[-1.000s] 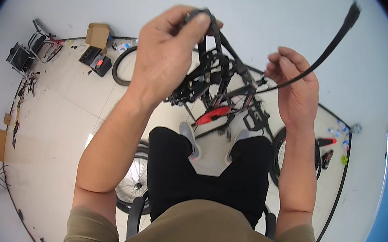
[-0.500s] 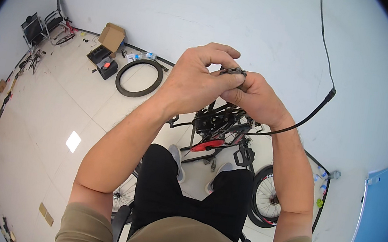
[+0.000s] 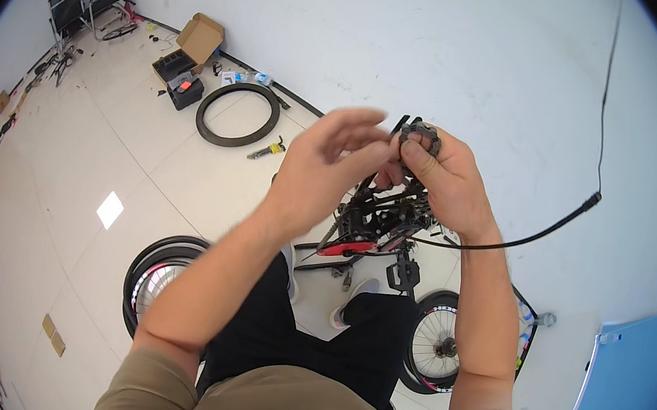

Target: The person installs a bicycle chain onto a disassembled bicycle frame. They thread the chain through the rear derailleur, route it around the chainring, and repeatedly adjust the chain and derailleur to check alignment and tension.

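My right hand pinches a small dark ring of links, which looks like a coiled bicycle chain, between thumb and fingers. My left hand is just left of it, fingers apart and partly smeared by motion; I see nothing held in it. Below both hands is a black bicycle frame with a red part and a pedal, partly hidden by my hands. A black cable runs out from it to the right.
Wheels lie at my left and right. Ahead on the left are a loose tyre, a yellow-and-grey tool, a black toolbox and an open cardboard box. A white wall rises ahead; a blue panel stands right.
My left hand has come away from the chain-like ring and its fingers have spread. The ring stays in my right hand, now turned to show its round shape. The view has shifted.
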{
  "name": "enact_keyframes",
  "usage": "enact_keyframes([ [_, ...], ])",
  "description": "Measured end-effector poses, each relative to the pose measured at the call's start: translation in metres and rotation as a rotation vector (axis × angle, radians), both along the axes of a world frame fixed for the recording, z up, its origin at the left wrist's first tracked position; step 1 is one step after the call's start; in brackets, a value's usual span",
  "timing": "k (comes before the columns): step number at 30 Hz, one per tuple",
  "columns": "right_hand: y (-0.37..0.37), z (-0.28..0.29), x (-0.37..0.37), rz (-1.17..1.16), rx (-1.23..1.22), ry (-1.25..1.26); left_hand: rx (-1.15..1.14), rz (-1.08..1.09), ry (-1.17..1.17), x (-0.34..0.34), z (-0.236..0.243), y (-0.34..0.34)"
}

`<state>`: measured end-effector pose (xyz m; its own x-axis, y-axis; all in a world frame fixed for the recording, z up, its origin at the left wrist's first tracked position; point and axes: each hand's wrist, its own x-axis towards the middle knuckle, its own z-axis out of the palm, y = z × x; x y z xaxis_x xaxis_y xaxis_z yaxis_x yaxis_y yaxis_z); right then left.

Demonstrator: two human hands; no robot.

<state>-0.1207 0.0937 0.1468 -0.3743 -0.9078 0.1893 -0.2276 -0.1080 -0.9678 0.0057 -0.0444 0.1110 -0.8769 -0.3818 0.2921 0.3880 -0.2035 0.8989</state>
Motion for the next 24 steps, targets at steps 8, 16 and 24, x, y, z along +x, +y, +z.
enact_keyframes([
  [8, -0.001, 0.015, 0.005, -0.039, 0.141, 0.093, 0.307, 0.003, -0.077, 0.024, -0.117, 0.043],
  [16, -0.012, 0.022, 0.017, -0.114, 0.209, 0.247, 0.341, -0.068, 0.129, 0.021, -0.125, 0.04],
  [24, -0.003, 0.016, 0.024, -0.175, 0.179, 0.255, 0.395, -0.116, 0.127, 0.01, -0.129, 0.045],
])
